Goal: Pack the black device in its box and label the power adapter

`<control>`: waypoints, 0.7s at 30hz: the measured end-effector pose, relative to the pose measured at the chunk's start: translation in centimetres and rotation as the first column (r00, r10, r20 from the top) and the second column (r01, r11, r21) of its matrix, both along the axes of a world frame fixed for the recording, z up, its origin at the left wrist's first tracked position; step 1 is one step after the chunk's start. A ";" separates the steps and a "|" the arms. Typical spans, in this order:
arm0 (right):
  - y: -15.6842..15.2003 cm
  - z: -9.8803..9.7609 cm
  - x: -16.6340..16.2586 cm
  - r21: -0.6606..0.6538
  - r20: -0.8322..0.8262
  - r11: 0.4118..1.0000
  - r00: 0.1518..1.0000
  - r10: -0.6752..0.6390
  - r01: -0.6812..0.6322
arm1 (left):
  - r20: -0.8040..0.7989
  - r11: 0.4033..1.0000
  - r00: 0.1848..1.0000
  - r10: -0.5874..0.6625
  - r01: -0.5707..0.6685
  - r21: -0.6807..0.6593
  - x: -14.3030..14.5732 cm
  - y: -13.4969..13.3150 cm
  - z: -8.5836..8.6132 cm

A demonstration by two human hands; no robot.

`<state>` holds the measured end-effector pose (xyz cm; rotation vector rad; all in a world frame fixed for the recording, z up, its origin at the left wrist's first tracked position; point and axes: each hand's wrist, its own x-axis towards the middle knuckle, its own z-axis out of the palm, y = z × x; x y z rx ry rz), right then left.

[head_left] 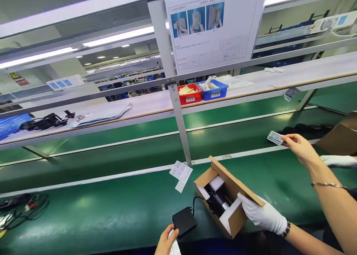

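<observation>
Beyond the open carton [232,180], to its right, the bare right hand [299,148] reaches forward, its grip pinching a label [275,138]. Left of the carton, the cut-off left hand [165,243] meets a black adapter [184,221]; its grip I cannot tell. The carton holds a partly hidden black device [216,202].

"I can't read the sheet [237,35], top centre. You?"
"No, print's too small. The bottom edge crops the left hand [164,244] and white slip [175,248]; the right edge cuts a carton [338,139]."
</observation>
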<state>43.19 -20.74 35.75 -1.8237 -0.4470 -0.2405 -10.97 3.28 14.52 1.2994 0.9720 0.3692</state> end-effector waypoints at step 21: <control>9.5 -11.2 -31.8 -0.134 -0.321 0.570 0.579 0.749 -0.811 | 0.362 0.968 0.916 -0.172 0.226 -0.109 0.8 -1.6 6.3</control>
